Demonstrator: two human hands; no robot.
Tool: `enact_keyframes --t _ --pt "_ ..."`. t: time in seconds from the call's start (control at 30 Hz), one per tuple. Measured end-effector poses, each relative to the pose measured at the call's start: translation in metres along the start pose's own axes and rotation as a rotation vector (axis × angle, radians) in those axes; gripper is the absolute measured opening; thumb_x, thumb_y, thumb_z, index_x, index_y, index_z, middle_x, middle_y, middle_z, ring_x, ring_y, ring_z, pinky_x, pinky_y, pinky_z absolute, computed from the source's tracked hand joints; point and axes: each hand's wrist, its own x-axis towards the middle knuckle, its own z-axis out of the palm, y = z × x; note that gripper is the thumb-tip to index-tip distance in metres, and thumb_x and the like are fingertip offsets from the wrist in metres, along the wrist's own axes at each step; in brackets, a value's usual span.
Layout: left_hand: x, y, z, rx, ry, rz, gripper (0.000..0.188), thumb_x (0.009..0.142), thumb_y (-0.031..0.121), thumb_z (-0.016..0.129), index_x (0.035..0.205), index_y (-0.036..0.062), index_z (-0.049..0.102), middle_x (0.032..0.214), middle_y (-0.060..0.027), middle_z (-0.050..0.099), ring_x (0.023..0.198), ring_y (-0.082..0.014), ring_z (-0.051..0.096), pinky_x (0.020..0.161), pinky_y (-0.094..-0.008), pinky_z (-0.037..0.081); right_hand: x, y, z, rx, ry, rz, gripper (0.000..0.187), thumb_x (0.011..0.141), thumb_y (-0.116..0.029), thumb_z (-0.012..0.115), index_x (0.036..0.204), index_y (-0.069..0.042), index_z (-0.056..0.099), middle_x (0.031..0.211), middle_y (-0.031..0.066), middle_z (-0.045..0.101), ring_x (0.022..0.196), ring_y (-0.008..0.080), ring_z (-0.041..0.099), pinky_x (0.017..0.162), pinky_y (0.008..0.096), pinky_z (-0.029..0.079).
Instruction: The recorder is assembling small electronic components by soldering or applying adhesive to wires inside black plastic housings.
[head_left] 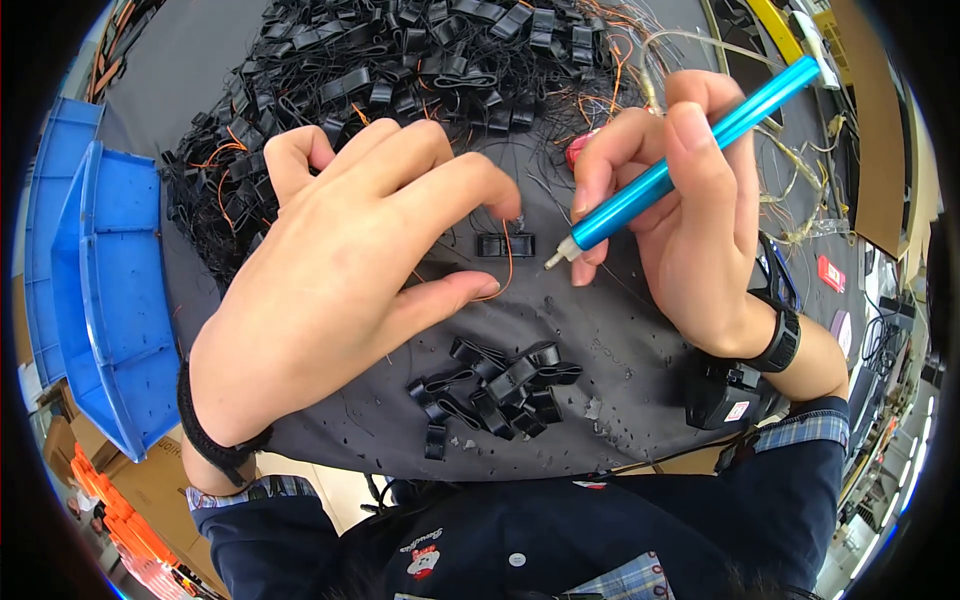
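Head view. Worker's right hand [695,225]: fingers closed round a blue pen [760,106], its tip slanting down toward the left fingers. Left hand [335,240]: forefinger and thumb apart, orange wire [511,265] bowed between their tips; whether it's pinched, I can't tell. Black piece [492,246] lies between left forefinger and pen tip. Heap [400,60] of similar pieces beyond the left fingers; small cluster [515,382] bodyward of the thumb.

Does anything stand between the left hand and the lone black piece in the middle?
Seen from above, a thin orange strand at the left hand crosses in front of the black piece; whether it touches is unclear. Nothing else visible intervenes.
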Motion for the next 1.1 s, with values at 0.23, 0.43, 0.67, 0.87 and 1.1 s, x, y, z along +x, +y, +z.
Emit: enact_keyframes --t 0.23,0.43,0.67,0.87,1.1 --pt "-0.002 -0.008 0.0 0.011 -0.045 0.028 0.025 0.065 0.014 0.072 0.088 0.0149 0.064 0.079 0.0014 0.043 0.077 -0.0138 0.044 0.079 -0.0314 0.023 -0.001 0.005 -0.003 -0.165 -0.143 -0.117 0.024 0.097 -0.033 0.028 0.101 -0.01 0.021 0.082 0.0233 0.053 0.06 0.0247 0.06 0.056 0.0354 0.057" --pt "0.009 -0.009 -0.003 -0.006 -0.104 -0.073 0.017 0.068 0.013 0.071 0.082 0.0136 0.062 0.077 0.0025 0.044 0.077 -0.0119 0.045 0.079 -0.0308 0.023 0.003 0.007 -0.005 -0.202 -0.132 -0.01 0.027 0.097 -0.035 0.027 0.099 -0.008 0.021 0.088 0.0237 0.051 0.066 0.0249 0.062 0.064 0.0396 0.058" --pt "0.011 -0.016 0.002 -0.025 -0.086 -0.058 0.012 0.069 0.015 0.069 0.074 0.011 0.059 0.074 0.0015 0.043 0.073 -0.0127 0.044 0.078 -0.0305 0.023 0.002 0.001 0.0 -0.235 -0.084 0.074 0.029 0.097 -0.036 0.027 0.096 -0.008 0.022 0.088 0.0234 0.051 0.069 0.0261 0.063 0.065 0.0412 0.059" --pt "0.011 -0.019 -0.001 -0.015 -0.072 -0.05 0.011 0.069 0.012 0.067 0.074 0.0092 0.057 0.073 0.0001 0.043 0.072 -0.0137 0.043 0.076 -0.0302 0.024 0.005 0.002 0.002 -0.232 -0.077 0.091 0.03 0.097 -0.038 0.027 0.095 -0.008 0.023 0.089 0.0228 0.051 0.072 0.0267 0.064 0.067 0.0428 0.059" --pt "0.011 -0.019 -0.003 0.035 -0.058 0.013 0.014 0.065 0.012 0.065 0.073 0.0085 0.054 0.074 -0.0003 0.045 0.073 -0.0151 0.044 0.073 -0.0296 0.026 0.005 0.002 0.002 -0.21 -0.107 0.079 0.029 0.097 -0.037 0.026 0.096 -0.009 0.023 0.091 0.0235 0.051 0.072 0.0264 0.063 0.068 0.0434 0.059"
